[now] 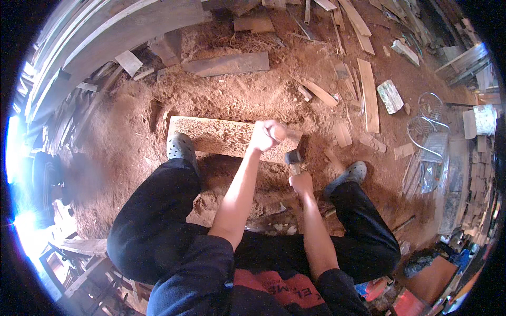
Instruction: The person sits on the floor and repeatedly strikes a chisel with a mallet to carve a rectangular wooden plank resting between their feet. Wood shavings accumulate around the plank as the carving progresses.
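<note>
**Two hands at a carved plank on a sawdust floor**

Nearest, the person sits with dark trousers spread and both bare forearms reaching forward. The right hand (301, 183) has its grip pressed around the handle of a short dark-headed mallet (293, 157), whose head stands just above the fist. Further out, the left hand (266, 135) is closed in a fist around a thin tool, blurred and mostly hidden, over the right end of the pale rectangular wooden plank with a carved, stippled face (221, 138). The plank lies flat on the reddish sawdust floor (237, 97), between two grey perforated clogs (182, 146). Beyond lie scattered wooden offcuts (369, 95).
</note>
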Demonstrator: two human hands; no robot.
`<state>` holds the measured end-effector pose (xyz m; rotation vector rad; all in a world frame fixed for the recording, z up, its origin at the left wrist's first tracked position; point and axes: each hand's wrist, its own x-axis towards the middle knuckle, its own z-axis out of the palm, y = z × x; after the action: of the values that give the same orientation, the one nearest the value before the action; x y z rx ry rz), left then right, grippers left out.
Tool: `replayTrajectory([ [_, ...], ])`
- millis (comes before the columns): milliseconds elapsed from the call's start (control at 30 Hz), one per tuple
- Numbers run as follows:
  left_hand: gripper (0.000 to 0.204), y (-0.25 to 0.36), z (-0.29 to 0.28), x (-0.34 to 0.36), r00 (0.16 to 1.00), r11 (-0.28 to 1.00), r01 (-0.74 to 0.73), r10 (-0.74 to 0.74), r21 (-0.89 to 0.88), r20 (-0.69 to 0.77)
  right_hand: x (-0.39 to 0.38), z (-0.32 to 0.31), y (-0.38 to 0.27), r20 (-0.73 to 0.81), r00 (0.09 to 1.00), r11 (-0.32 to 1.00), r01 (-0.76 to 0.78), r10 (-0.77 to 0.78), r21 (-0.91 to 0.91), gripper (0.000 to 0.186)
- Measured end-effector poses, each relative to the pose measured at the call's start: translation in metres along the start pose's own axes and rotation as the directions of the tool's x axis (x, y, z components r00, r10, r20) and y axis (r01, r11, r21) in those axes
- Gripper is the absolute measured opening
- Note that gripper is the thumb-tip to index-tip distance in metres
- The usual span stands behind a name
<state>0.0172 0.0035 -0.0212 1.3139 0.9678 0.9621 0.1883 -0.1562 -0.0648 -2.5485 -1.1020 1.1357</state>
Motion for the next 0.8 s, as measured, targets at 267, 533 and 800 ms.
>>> replayTrajectory([
  [267, 0.03, -0.008, 0.004, 0.002, 0.971, 0.941, -0.226, 0.196, 0.252, 0.139, -0.003, 0.004, -0.01, 0.155, 0.985, 0.979, -0.108, 0.081, 0.173, 0.018],
  [533, 0.013, -0.039, -0.034, 0.017, 0.901, 0.923, -0.385, 0.373, -0.011, -0.22, 0.011, 0.024, 0.005, 0.066, 0.996, 0.991, 0.046, -0.054, 0.128, 0.017],
  [800, 0.014, 0.052, -0.084, 0.013, 0.936, 0.966, -0.186, 0.229, 0.177, -0.267, -0.006, -0.003, -0.015, 0.246, 0.961, 0.977, -0.162, 0.124, 0.139, 0.021],
])
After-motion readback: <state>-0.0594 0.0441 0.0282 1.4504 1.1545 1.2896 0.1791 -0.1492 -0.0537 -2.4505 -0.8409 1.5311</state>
